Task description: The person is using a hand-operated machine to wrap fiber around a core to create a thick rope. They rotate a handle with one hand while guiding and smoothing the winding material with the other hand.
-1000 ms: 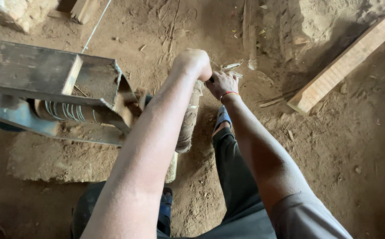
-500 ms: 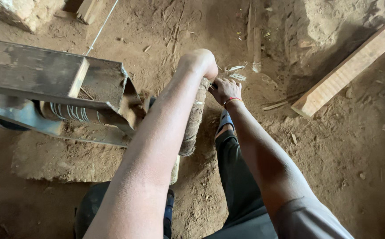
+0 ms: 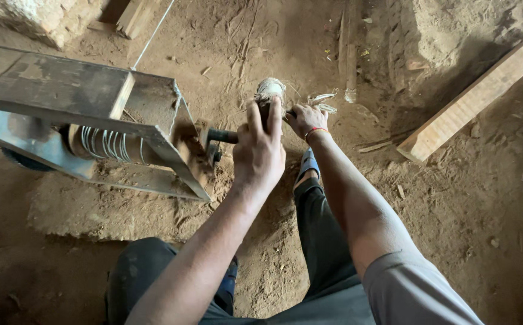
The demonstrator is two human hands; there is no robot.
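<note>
Twine-wrapped crank handle [image 3: 269, 90] is sticking up beside the metal winding frame [image 3: 93, 114]; my left hand [image 3: 259, 150] is gripping it, fingers curled, arm outstretched, while my right hand [image 3: 305, 118] is clutching it opposite.

Dirt floor [image 3: 466, 229] – metal frame [image 3: 63, 108], wooden plank [image 3: 478, 96], scattered fibre scraps [image 3: 327, 102]

Left hand [image 3: 259, 150] at frame centre, fingers wrapped round fibre-wound handle [image 3: 270, 90]. Right hand [image 3: 305, 118] just right of it, gripping same handle. Metal frame [image 3: 63, 96] with wire coil [image 3: 105, 143] at left. Wooden plank [image 3: 478, 96] upper right on dirt floor [image 3: 466, 229].
</note>
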